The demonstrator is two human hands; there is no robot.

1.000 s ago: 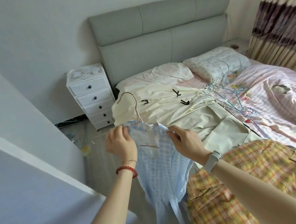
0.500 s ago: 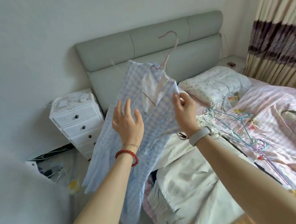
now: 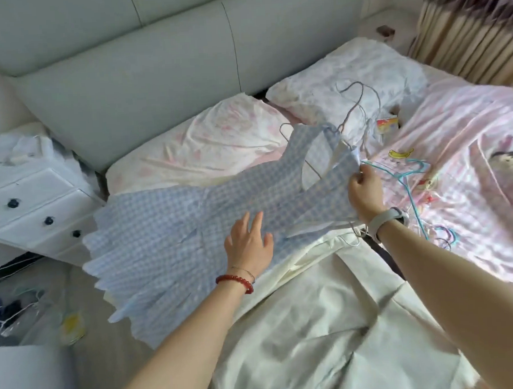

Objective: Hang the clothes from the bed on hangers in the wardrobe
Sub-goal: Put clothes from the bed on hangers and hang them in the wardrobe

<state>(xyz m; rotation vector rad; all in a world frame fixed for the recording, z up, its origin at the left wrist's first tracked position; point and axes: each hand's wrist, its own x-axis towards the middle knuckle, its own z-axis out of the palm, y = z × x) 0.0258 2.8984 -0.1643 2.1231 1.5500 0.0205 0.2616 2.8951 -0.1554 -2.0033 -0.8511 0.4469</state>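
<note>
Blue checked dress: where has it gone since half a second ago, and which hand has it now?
The blue checked dress, held up in front of the headboard before, now lies spread flat across the bed's near corner, its hem hanging over the edge. The left hand rests open on it. The right hand keeps pinching the shoulder edge. The hanger stays inside the neckline; the loose hangers are unmoved.
</note>
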